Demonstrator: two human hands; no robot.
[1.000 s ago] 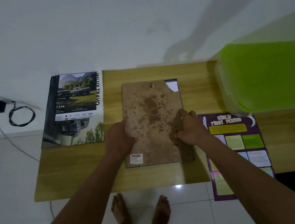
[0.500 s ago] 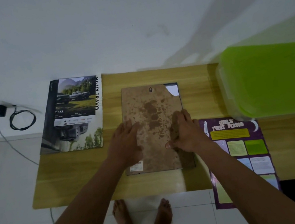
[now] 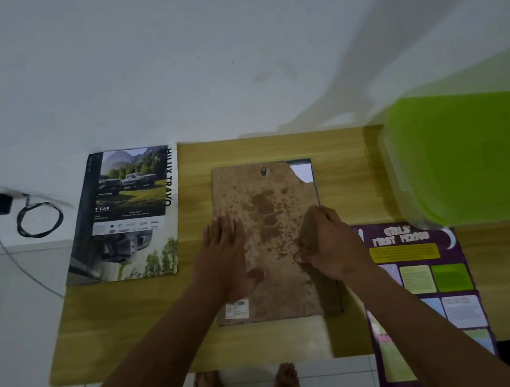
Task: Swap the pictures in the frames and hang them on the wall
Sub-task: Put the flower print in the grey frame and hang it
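While the frame [image 3: 271, 241] lies face-down mid-bench [image 3: 125, 316], the left hand [image 3: 225, 259] presses flat with fingers spread on its backing; the right hand [image 3: 329, 245] curls, fingers pinching its right edge.

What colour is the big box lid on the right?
Bright lime green lid, clearest in the head view.

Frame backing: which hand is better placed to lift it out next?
Probably the right hand: it is curled at the backing's right edge, fingertips seemingly on the rim. The left hand lies flat on the board, better for steadying the frame.
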